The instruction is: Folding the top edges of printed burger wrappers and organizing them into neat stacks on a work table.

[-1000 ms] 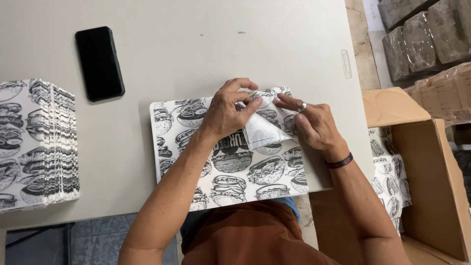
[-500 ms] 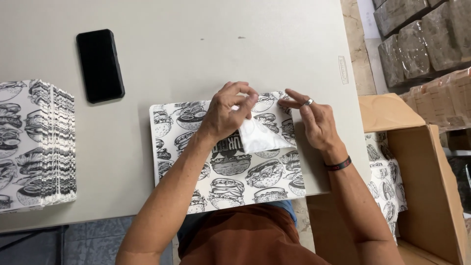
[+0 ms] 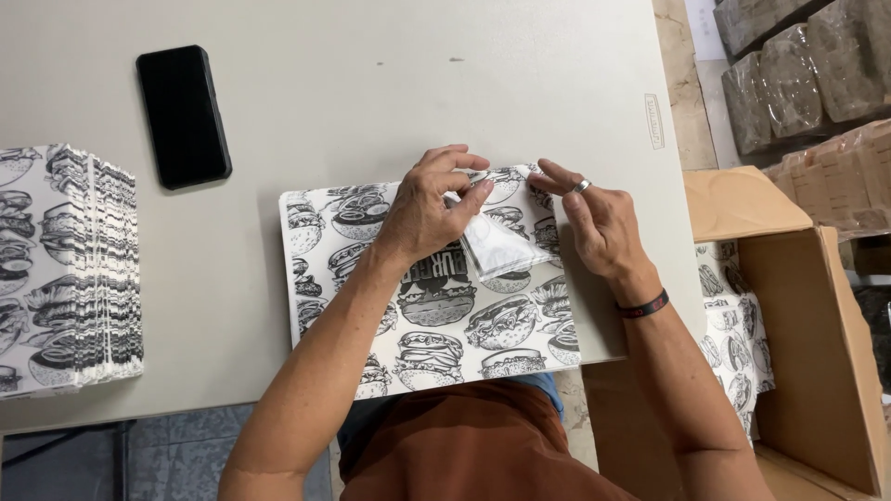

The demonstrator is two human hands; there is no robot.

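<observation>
Since the earlier frame, the folded corner flap (image 3: 506,249) has been drawn further over the printed paper sheet (image 3: 436,306) lying at the table (image 3: 371,102) edge. The left hand (image 3: 429,209) pinches the flap; the right hand (image 3: 599,223) rests flat, fingers extended. Folding appears underway; a firm crease is judged next.

A grey table (image 3: 371,93) fills the view; a tiled floor (image 3: 682,83) runs along its right side; below its near edge, dark floor tiles (image 3: 186,455).
</observation>
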